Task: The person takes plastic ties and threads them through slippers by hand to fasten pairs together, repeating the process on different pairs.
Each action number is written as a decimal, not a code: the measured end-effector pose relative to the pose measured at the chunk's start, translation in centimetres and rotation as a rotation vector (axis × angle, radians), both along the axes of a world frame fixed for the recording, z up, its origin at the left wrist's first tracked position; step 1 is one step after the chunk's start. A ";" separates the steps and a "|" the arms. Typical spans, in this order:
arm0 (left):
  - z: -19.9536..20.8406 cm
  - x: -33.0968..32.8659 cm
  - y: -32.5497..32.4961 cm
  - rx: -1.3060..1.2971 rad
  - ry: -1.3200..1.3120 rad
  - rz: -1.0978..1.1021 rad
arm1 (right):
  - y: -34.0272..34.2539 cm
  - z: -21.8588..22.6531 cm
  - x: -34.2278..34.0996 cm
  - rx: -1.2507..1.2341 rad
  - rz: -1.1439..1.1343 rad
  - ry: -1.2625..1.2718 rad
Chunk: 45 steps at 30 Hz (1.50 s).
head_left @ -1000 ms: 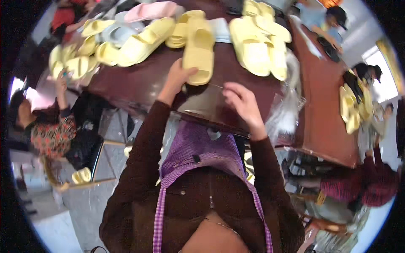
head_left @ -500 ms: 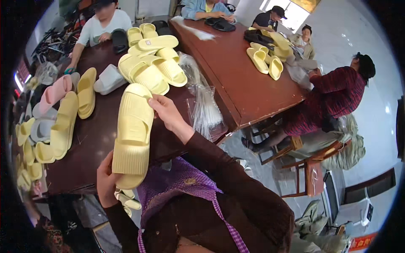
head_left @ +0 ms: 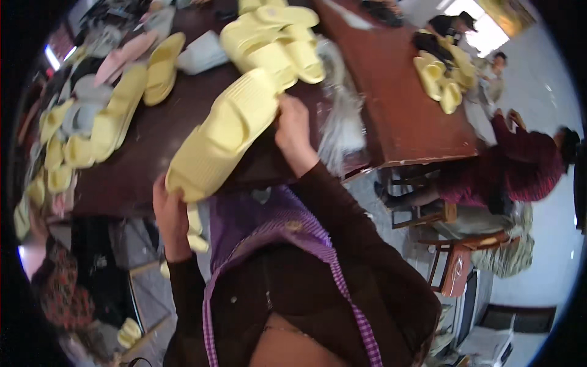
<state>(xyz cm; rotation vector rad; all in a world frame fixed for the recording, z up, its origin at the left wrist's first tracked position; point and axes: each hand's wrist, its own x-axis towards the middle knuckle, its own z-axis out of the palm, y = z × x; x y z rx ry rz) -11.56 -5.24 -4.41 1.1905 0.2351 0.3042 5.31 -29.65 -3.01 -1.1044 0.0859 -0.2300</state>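
Between both hands (head_left: pixel 232 177), one pale yellow slipper (head_left: pixel 223 131) above dark table (head_left: pixel 177 116).

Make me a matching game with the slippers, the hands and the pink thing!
Things:
1. big yellow slipper
2. pink slipper
3. left hand
4. right hand

States:
A. lying on the dark table
B. holding the slipper's lower end
C. held up by both hands
D. holding the slipper's upper end

Pairs: 1-C, 2-A, 3-B, 4-D
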 end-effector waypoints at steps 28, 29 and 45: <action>4.0 5.5 -12.9 0.937 -0.507 -0.277 | -15.3 7.2 -5.6 -0.967 0.025 -0.111; 2.7 4.7 -15.1 1.048 -0.597 -0.306 | -15.7 6.5 -6.5 -0.976 0.020 -0.085; -1.3 7.8 -25.1 1.220 -0.892 -0.437 | -18.3 -3.5 -17.6 -0.648 0.251 0.443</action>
